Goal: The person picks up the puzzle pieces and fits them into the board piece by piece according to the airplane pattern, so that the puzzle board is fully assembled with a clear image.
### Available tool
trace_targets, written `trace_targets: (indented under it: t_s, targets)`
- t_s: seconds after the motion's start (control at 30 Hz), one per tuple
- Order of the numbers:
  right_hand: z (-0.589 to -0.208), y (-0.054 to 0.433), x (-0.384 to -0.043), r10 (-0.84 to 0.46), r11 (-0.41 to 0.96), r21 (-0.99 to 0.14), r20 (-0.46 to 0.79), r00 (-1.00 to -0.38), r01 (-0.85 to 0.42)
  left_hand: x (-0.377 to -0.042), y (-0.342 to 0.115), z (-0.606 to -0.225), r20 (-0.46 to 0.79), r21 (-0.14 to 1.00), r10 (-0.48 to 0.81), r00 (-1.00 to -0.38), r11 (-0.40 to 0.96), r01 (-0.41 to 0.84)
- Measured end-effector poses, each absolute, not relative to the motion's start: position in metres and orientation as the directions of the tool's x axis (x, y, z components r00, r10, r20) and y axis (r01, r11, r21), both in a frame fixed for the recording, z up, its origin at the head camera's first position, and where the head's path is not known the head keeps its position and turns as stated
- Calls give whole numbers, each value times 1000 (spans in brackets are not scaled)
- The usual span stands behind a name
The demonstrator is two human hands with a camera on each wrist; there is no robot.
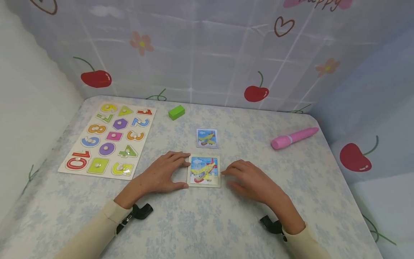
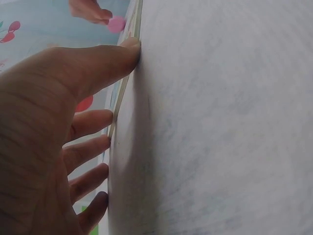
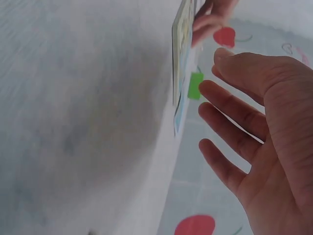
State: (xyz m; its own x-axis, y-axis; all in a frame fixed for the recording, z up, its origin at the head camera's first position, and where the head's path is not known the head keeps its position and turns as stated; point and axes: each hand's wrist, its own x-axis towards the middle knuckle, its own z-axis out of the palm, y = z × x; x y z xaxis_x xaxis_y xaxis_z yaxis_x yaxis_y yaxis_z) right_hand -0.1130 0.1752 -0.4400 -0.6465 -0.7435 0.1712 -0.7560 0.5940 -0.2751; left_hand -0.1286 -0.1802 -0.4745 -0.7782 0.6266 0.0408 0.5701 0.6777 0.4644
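Note:
A small square jigsaw puzzle board (image 1: 204, 172) with a yellow airplane picture lies flat at the middle of the table. My left hand (image 1: 162, 172) is spread at its left side, thumb by the lower corner and forefinger by the upper one. The left wrist view shows the thumb (image 2: 110, 61) against the board's edge and the other fingers extended. At the right side is my right hand (image 1: 250, 180), its forefinger tip close to the edge. Its fingers are loosely bent with nothing between them in the right wrist view. Just behind the board lies a smaller airplane picture card (image 1: 207, 138).
A number-and-shape peg board (image 1: 108, 145) lies at the left. Near the back edge sits a green block (image 1: 176, 112). A pink pen-shaped object (image 1: 294, 138) rests at the right. A printed curtain (image 1: 194, 54) hangs behind the patterned tabletop (image 1: 239, 225).

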Motion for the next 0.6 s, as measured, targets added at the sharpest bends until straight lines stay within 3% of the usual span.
trace_targets:
  t_s: [0.23, 0.6]
  targets:
    - [-439, 205, -108, -658, 675, -284, 184, -730, -681, -128, -181, -474, 49, 461, 624, -779, 678, 572]
    - [-455, 252, -100, -599, 685, -360, 218, -771, -634, -128, -181, -475, 55, 473, 621, -782, 674, 568]
